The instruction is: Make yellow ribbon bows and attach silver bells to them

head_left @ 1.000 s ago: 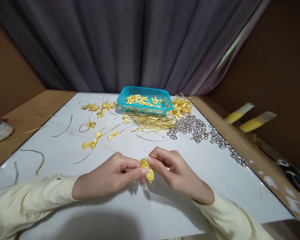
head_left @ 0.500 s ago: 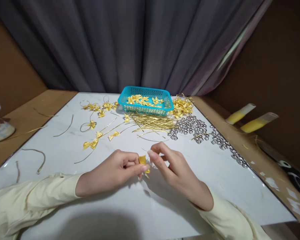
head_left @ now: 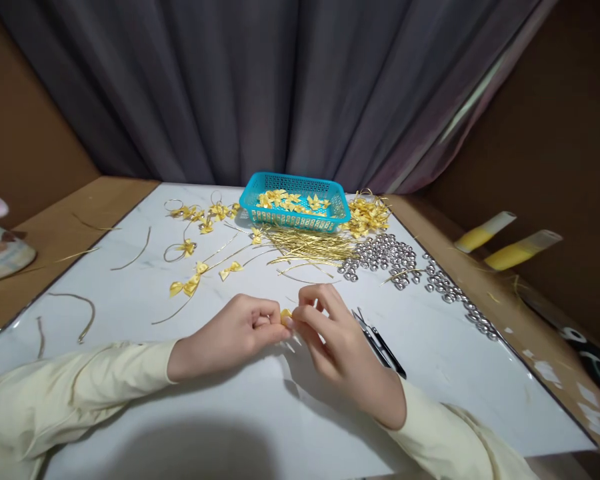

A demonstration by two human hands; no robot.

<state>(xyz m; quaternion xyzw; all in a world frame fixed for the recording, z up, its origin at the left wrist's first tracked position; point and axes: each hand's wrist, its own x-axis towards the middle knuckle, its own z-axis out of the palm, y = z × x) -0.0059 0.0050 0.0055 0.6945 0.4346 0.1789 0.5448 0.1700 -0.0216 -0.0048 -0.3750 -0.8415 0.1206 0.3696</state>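
Observation:
My left hand (head_left: 240, 330) is closed, its thumb and forefinger pinching a small yellow ribbon bow (head_left: 285, 316). From the other side my right hand (head_left: 337, 333) meets it, with thumb and forefinger pinched together at the bow's edge. Most of the bow is hidden by the fingers. On the table just beyond my right hand lies a slim black-handled tool with two pointed tips (head_left: 383, 347), partly covered by the wrist. Ahead of my left hand are more yellow bows (head_left: 231, 269), some joined to gold cords.
A blue perforated basket (head_left: 347, 217) holds bows at the back of the white table (head_left: 220, 427). Gold wire ties (head_left: 310, 247), a pile of finished bows (head_left: 367, 213) and silver rings (head_left: 387, 253) lie nearby. A mug (head_left: 3, 250) stands left; two yellow-filled tubes (head_left: 523, 250) are at right.
My right hand has moved left, bringing its fingertips to the bow, which is now more covered. The black-handled tool has come into sight beside the right hand. The view has shifted slightly.

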